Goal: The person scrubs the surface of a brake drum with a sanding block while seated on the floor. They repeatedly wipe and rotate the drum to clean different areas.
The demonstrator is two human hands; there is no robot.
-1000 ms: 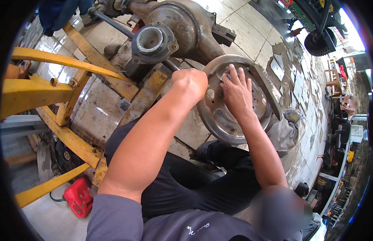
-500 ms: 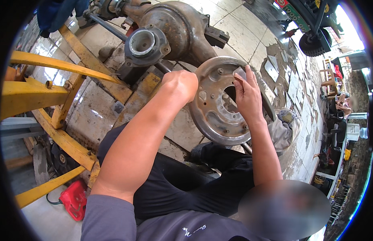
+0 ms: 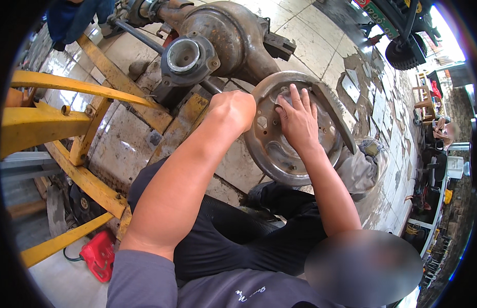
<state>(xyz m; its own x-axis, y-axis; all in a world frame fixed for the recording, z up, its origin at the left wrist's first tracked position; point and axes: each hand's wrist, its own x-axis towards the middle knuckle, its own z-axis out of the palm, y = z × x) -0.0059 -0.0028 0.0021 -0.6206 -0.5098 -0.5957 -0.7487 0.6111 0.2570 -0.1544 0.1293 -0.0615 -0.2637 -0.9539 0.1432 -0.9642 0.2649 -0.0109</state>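
Head view: plate (image 3: 276, 132) beneath right fingers (image 3: 296, 96)

Floored in pale tile (image 3: 320, 49), w/ dark joints & grime, esp. on L; broken up twd R into loose shards (image 3: 379, 105) over bare brownish ground. Walled far R in rough brown (image 3: 458, 105). Lit by v. bright daylight thru opening (image 3: 450, 36), upper R, w/ glare spots on tile at L. Furnished w/ wooden chair (image 3: 425, 97) & long, cluttered shelf (image 3: 430, 231) down R side.
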